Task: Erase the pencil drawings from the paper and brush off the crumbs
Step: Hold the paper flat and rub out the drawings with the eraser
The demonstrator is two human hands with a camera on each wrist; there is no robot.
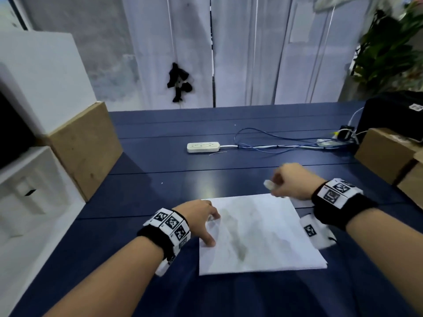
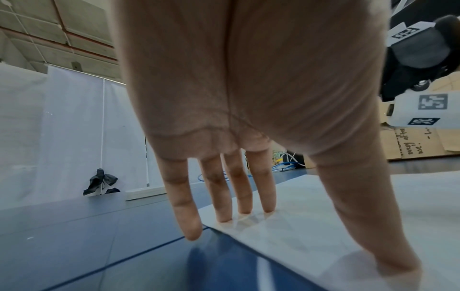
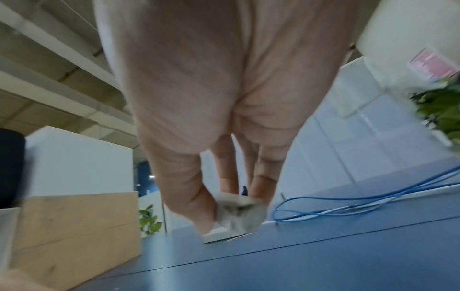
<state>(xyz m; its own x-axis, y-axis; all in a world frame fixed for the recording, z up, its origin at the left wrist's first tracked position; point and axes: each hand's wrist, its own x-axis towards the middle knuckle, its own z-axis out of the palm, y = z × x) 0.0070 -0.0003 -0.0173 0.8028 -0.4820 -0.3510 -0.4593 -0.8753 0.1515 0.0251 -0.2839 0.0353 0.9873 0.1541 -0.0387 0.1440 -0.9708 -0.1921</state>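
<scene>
A white sheet of paper (image 1: 258,234) with faint grey pencil smudges lies on the blue table (image 1: 160,161) in front of me. My left hand (image 1: 201,221) presses its straight fingers (image 2: 245,193) and thumb on the sheet's left edge (image 2: 311,226). My right hand (image 1: 288,181) hovers just beyond the paper's far right corner, above the table, and pinches a small smudged white eraser (image 1: 268,184) between thumb and fingers. In the right wrist view the eraser (image 3: 236,214) shows blurred at the fingertips.
A white power strip (image 1: 203,147) with blue and white cables (image 1: 286,143) lies further back. Wooden boxes stand at the left (image 1: 84,147) and cardboard boxes at the right (image 1: 389,154). A white curtain hangs behind the table; a plant (image 1: 389,49) is at the far right.
</scene>
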